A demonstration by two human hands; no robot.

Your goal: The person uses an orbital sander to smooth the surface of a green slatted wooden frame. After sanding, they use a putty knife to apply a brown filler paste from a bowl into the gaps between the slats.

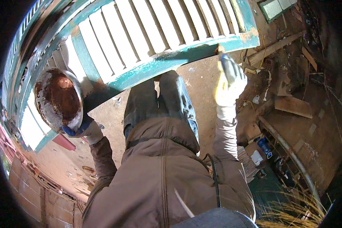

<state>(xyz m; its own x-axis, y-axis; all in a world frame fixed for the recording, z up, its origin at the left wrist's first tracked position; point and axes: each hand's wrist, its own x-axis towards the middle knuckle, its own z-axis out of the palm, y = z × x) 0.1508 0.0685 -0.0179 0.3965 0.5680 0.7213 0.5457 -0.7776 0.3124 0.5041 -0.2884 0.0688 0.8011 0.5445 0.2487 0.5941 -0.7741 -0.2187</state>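
Note:
My left hand [90, 131], in a blue and grey glove, grips the lower rim of a round bowl [78, 99]. Reddish-brown paste [61, 91] coats its inside, and pale residue marks one side. My right hand [231, 81], gloved in white and grey, is closed around a small tool [220, 49] whose tip is smeared brown; its exact kind is too small to tell. That tip meets the lower rail of a louvred shutter [167, 62] near its right corner. The shutter has a worn teal frame and white slats [155, 26], with brown patches at its joints.
More teal shutters lean at the left, behind the bowl. My legs [159, 95] stand on bare brown ground below the rail. Wood scraps [293, 106], a long curved pipe [292, 152] and a blue object [264, 147] lie to the right. Dry grass [292, 209] sticks up at lower right.

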